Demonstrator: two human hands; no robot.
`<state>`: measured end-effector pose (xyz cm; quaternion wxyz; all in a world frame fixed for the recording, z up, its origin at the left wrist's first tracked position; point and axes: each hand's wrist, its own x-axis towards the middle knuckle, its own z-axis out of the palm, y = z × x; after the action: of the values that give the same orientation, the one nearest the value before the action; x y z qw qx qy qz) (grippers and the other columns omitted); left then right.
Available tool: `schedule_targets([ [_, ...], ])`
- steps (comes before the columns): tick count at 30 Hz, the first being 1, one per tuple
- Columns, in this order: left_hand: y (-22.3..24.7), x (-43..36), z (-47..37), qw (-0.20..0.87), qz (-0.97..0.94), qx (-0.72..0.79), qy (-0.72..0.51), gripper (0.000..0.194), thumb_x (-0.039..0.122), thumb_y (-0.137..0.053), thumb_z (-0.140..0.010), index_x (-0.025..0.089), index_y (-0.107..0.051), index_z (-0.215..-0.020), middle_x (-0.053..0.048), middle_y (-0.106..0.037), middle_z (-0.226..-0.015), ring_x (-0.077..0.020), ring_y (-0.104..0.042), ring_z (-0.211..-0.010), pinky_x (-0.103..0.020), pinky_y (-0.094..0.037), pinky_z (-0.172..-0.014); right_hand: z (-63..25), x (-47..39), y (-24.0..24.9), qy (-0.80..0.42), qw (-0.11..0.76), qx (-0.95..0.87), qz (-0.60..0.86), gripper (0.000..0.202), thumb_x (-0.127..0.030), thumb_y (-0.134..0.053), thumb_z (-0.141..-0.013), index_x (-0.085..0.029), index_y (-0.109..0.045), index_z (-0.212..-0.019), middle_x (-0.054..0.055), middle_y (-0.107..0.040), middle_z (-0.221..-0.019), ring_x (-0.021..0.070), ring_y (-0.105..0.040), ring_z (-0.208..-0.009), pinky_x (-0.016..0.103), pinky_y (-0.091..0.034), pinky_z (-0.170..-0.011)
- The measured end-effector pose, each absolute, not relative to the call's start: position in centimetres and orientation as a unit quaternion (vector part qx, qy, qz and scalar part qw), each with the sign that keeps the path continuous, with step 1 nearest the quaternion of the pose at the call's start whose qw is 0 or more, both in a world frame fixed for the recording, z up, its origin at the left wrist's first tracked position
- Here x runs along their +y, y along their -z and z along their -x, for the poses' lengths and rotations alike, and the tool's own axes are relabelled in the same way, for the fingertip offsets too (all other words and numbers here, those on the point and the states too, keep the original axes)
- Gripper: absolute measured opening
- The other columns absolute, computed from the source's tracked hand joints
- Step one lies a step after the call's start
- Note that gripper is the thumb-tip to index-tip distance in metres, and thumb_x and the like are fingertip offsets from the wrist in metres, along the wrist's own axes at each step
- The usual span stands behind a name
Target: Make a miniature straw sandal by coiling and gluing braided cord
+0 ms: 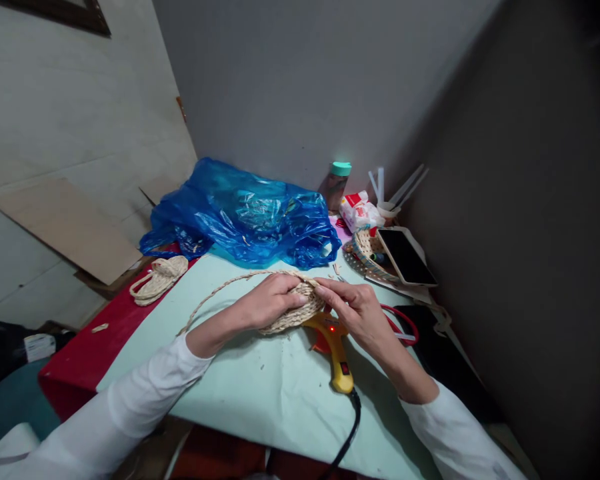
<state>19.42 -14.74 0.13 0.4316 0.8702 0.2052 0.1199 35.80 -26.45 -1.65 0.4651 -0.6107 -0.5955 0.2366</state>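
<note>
Over the middle of the table, a coiled piece of braided straw [300,315] is held between both hands. My left hand [273,301] is closed on its left side, thumb on the near face. At its upper right edge, my right hand [356,308] pinches the straw braid [230,279], whose loose length arcs away to the left behind my left wrist. A yellow glue gun [336,353] with a lit red light lies just beneath the work, close to my right hand. Its nozzle is hidden behind the straw.
A crumpled blue plastic bag [245,213] spreads across the back. A bundle of straw braid [160,280] lies at left on red cloth [90,347]. To the right are a phone [407,257], a woven basket [366,248], a jar [338,185] and a cup with glue sticks [389,211].
</note>
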Motion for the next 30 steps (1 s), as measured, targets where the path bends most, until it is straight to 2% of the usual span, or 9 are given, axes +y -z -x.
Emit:
schedule_targets([
  [7,0.3,-14.6,-19.6,0.402,-0.886,0.198,-0.119,0.017,0.027,-0.053,-0.083,0.016,-0.06,-0.073,-0.003,-0.065,-0.077,-0.0181,-0.057,-0.073,-0.027,-0.043,-0.065,-36.0,-26.3,2.1,-0.264,0.467,-0.583,0.611,0.039,-0.046,-0.057,-0.094,-0.014,-0.074,-0.082,0.002,-0.063,-0.072,0.0145,-0.05,-0.066,0.025,-0.037,-0.062],
  [13,-0.8,-15.2,-18.1,0.314,-0.915,0.216,-0.135,0.036,0.035,-0.049,-0.095,0.017,-0.066,-0.069,-0.004,-0.068,-0.072,-0.0186,-0.058,-0.07,-0.029,-0.042,-0.067,-36.6,-25.8,2.1,-0.289,0.484,-0.545,0.621,0.04,-0.048,-0.06,-0.089,-0.013,-0.07,-0.074,0.001,-0.056,-0.063,0.0136,-0.048,-0.063,0.025,-0.035,-0.06],
  [16,-2.1,-16.0,-16.9,0.254,-0.921,0.237,-0.176,0.032,0.029,-0.046,-0.098,0.016,-0.072,-0.084,-0.009,-0.072,-0.087,-0.0212,-0.061,-0.078,-0.032,-0.044,-0.073,-37.0,-25.7,2.2,-0.305,0.489,-0.53,0.622,0.04,-0.048,-0.06,-0.087,-0.013,-0.067,-0.07,0.001,-0.054,-0.062,0.0127,-0.046,-0.061,0.025,-0.035,-0.058],
  [18,-2.7,-16.3,-16.6,0.14,-0.926,0.215,-0.277,0.028,0.024,-0.047,-0.098,0.014,-0.073,-0.092,-0.01,-0.072,-0.086,-0.0223,-0.063,-0.08,-0.034,-0.047,-0.076,-36.9,-25.7,2.2,-0.323,0.488,-0.527,0.616,0.039,-0.048,-0.061,-0.086,-0.013,-0.066,-0.069,0.001,-0.054,-0.062,0.0123,-0.046,-0.059,0.025,-0.035,-0.057],
  [20,-2.8,-16.1,-17.0,0.095,-0.928,0.155,-0.325,0.029,0.02,-0.047,-0.098,0.012,-0.072,-0.111,-0.013,-0.074,-0.1,-0.0241,-0.063,-0.092,-0.037,-0.049,-0.084,-36.6,-25.8,2.0,-0.34,0.487,-0.527,0.608,0.04,-0.049,-0.061,-0.084,-0.013,-0.064,-0.067,0.001,-0.052,-0.059,0.0115,-0.044,-0.057,0.024,-0.033,-0.055],
  [22,-2.4,-15.4,-17.8,0.117,-0.939,0.103,-0.305,0.033,0.015,-0.047,-0.096,0.014,-0.07,-0.12,-0.015,-0.072,-0.114,-0.0251,-0.064,-0.104,-0.038,-0.05,-0.09,-36.2,-26.0,1.7,-0.352,0.487,-0.527,0.601,0.04,-0.049,-0.061,-0.083,-0.013,-0.062,-0.067,0.0,-0.052,-0.058,0.0111,-0.045,-0.055,0.024,-0.033,-0.053],
  [24,-1.7,-14.7,-18.6,0.174,-0.953,0.073,-0.238,0.036,0.008,-0.047,-0.091,0.018,-0.074,-0.113,-0.011,-0.075,-0.103,-0.021,-0.068,-0.09,-0.033,-0.053,-0.079,-36.0,-26.0,1.5,-0.36,0.488,-0.526,0.597,0.039,-0.049,-0.06,-0.083,-0.013,-0.063,-0.068,0.0,-0.053,-0.058,0.0115,-0.047,-0.054,0.024,-0.036,-0.053],
  [26,-1.0,-14.2,-19.0,0.217,-0.945,0.083,-0.231,0.042,0.002,-0.044,-0.086,0.019,-0.076,-0.108,-0.007,-0.075,-0.092,-0.0173,-0.067,-0.079,-0.029,-0.052,-0.072,-36.0,-26.1,1.4,-0.363,0.489,-0.524,0.595,0.038,-0.048,-0.06,-0.083,-0.012,-0.065,-0.072,0.001,-0.054,-0.058,0.0121,-0.049,-0.054,0.024,-0.038,-0.053],
  [30,-0.7,-14.3,-19.2,0.224,-0.938,0.106,-0.242,0.041,0.001,-0.044,-0.085,0.016,-0.076,-0.105,-0.007,-0.074,-0.09,-0.0166,-0.066,-0.081,-0.027,-0.05,-0.072,-36.2,-26.1,1.4,-0.358,0.496,-0.516,0.599,0.037,-0.048,-0.06,-0.083,-0.013,-0.066,-0.072,0.001,-0.055,-0.059,0.0125,-0.051,-0.054,0.024,-0.039,-0.054],
])
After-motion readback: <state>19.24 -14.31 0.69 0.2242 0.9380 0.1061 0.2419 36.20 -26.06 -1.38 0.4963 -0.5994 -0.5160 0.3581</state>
